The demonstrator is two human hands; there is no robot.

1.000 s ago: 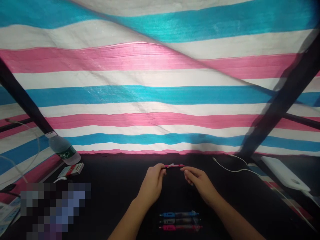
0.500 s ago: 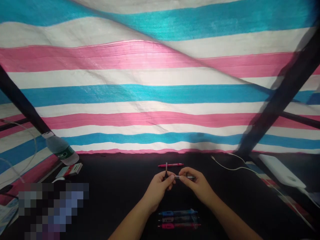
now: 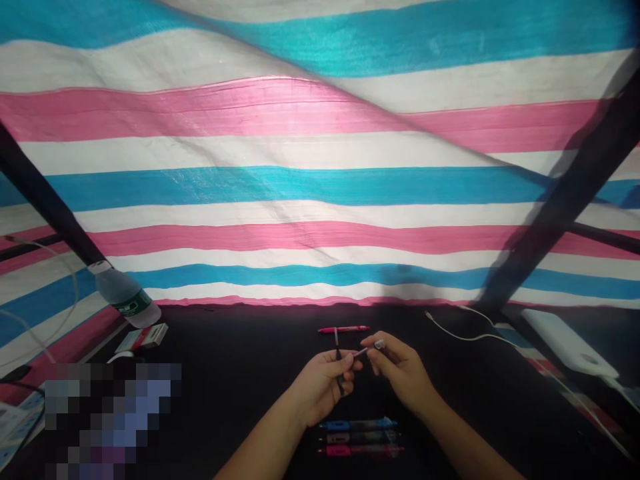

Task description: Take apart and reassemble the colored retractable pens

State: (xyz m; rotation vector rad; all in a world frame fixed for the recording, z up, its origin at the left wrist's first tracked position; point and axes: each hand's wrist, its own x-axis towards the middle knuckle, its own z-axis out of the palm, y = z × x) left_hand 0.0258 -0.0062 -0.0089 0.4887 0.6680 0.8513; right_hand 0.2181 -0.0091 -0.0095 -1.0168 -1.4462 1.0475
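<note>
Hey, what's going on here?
A person is handling pen parts with both hands. The left hand grips a thin dark pen barrel, and the right hand pinches a slim pen piece close to it. A pink pen lies on the black table beyond them, and three pens lie in a row nearer the person.

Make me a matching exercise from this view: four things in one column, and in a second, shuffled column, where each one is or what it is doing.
Things:
1. left hand
2. right hand
3. pink pen
4. water bottle

Places and states:
A. tilted, at the far left of the view
B. pinching a slim pale pen part
C. lying alone, beyond both hands
D. holding a dark pen part nearly upright

Right pairs: 1-D, 2-B, 3-C, 4-A
</note>
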